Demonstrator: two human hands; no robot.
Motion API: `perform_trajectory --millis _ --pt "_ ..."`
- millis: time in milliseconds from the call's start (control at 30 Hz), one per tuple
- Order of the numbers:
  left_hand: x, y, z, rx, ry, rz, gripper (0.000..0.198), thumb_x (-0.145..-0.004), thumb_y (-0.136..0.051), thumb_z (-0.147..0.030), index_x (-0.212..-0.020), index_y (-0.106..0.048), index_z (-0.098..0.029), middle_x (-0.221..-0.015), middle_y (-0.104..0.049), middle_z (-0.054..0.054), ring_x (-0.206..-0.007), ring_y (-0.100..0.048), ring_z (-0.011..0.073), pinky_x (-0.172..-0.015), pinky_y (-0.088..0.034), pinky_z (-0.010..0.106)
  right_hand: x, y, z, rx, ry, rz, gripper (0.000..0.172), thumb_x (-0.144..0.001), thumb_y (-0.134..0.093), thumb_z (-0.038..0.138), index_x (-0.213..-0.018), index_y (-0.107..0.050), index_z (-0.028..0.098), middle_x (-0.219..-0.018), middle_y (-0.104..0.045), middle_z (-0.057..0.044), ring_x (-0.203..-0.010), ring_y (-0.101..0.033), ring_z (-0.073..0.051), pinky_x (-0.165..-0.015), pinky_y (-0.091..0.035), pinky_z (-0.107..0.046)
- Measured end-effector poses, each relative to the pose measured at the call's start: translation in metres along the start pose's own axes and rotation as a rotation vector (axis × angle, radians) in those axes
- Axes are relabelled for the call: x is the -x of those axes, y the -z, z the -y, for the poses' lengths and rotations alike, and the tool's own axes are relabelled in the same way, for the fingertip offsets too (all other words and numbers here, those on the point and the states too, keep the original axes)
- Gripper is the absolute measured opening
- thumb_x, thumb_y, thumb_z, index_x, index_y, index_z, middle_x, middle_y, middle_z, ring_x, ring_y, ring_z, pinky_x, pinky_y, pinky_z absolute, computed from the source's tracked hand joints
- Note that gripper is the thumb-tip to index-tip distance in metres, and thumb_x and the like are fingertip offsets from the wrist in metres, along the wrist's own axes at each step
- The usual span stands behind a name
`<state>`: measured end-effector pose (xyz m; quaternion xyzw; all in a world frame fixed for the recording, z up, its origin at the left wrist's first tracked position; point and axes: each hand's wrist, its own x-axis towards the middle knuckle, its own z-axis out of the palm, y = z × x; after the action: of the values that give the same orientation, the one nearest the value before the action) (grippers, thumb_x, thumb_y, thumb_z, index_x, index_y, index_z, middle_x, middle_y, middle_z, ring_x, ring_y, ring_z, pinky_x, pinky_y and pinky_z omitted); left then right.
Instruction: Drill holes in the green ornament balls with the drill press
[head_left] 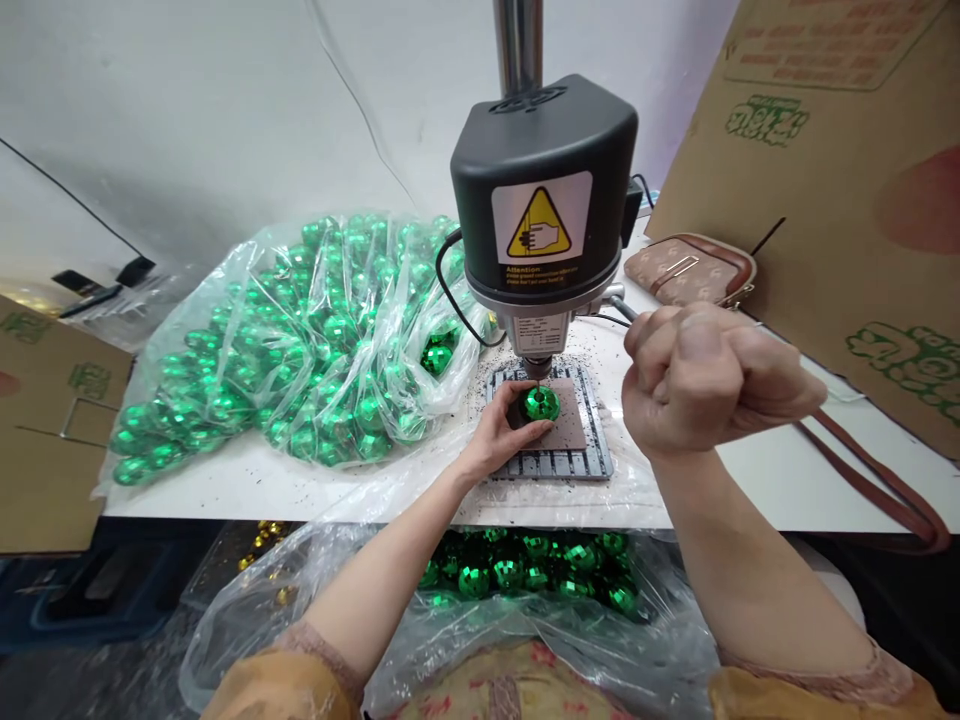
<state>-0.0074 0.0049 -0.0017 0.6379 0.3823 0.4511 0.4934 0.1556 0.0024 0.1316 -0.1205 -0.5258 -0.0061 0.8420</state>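
Note:
My left hand (501, 432) pinches a shiny green faceted ball (541, 403) and holds it on a brown pad (572, 424) atop the slotted drill table (559, 463). The bit of the black bench drill (544, 190) points down onto the ball's top. My right hand (701, 380) is raised in a closed fist around the drill's thin feed lever (622, 307), to the right of the drill head.
A clear plastic bag heaped with green balls (300, 340) lies on the white table to the left. Another open bag with green balls (525, 575) hangs below the table edge at my lap. A brown purse with strap (694, 268) and cardboard boxes (847, 170) stand at right.

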Motion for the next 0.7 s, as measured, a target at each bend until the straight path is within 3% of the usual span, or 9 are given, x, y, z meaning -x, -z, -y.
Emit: perform_trajectory --millis 333,500,700 --pt "0.000 0.000 0.001 0.002 0.004 0.003 0.056 -0.077 -0.083 -0.040 -0.121 -0.054 -0.021 -0.117 -0.065 0.008 -0.112 -0.062 0.0241 -0.102 -0.047 0.040 0.003 0.005 -0.005 -0.034 0.054 0.067 0.046 -0.082 -0.053 0.009 -0.059 -0.013 0.018 -0.048 -0.021 0.006 -0.040 -0.021 -0.003 -0.042 -0.024 -0.025" --pt "0.000 0.001 0.003 -0.002 -0.010 -0.003 0.057 -0.075 -0.084 -0.041 -0.120 -0.054 -0.020 -0.118 -0.065 0.008 -0.113 -0.062 0.0245 -0.103 -0.047 0.041 0.009 0.009 -0.002 -0.017 0.064 0.112 0.048 -0.081 -0.054 0.007 -0.058 -0.013 0.018 -0.048 -0.026 0.006 -0.040 -0.025 -0.003 -0.043 -0.025 -0.026" --pt "0.000 -0.004 -0.001 -0.019 -0.010 -0.032 0.054 -0.077 -0.083 -0.040 -0.119 -0.055 -0.020 -0.115 -0.067 0.009 -0.109 -0.064 0.0233 -0.099 -0.050 0.039 -0.029 -0.019 0.010 0.082 -0.229 -0.071 0.047 -0.087 -0.057 0.013 -0.051 -0.026 0.017 -0.044 -0.027 0.006 -0.039 -0.031 -0.003 -0.043 -0.024 -0.025"
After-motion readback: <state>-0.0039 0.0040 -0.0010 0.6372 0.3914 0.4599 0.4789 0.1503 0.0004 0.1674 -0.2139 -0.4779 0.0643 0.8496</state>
